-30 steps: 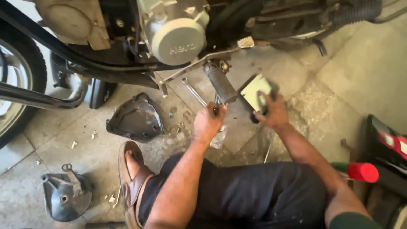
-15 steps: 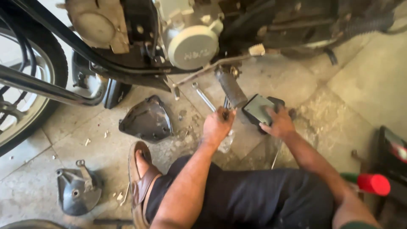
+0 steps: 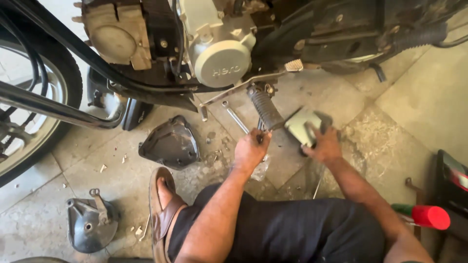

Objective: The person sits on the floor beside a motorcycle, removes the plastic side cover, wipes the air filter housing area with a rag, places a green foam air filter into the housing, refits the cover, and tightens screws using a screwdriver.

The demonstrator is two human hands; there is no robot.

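I am crouched on the floor beside a motorcycle engine (image 3: 219, 48). My left hand (image 3: 251, 151) is closed around a small metal tool just below the ribbed rubber footpeg (image 3: 265, 108). My right hand (image 3: 324, 143) grips a flat grey rectangular part with a dark edge (image 3: 302, 124), held tilted a little above the floor. A spanner (image 3: 234, 116) lies on the tiles under the engine, just left of the footpeg.
A dark engine cover (image 3: 170, 143) lies on the tiles at left. Another grey cover (image 3: 90, 224) sits near my sandalled foot (image 3: 163, 209). The front wheel (image 3: 29, 112) fills the left edge. A red-capped can (image 3: 424, 216) and a dark box (image 3: 451, 180) stand at right.
The view has shifted slightly, so the engine and floor parts sit lower in the frame. Both hands stay near the footpeg; my right hand has lifted the flat grey part a little.
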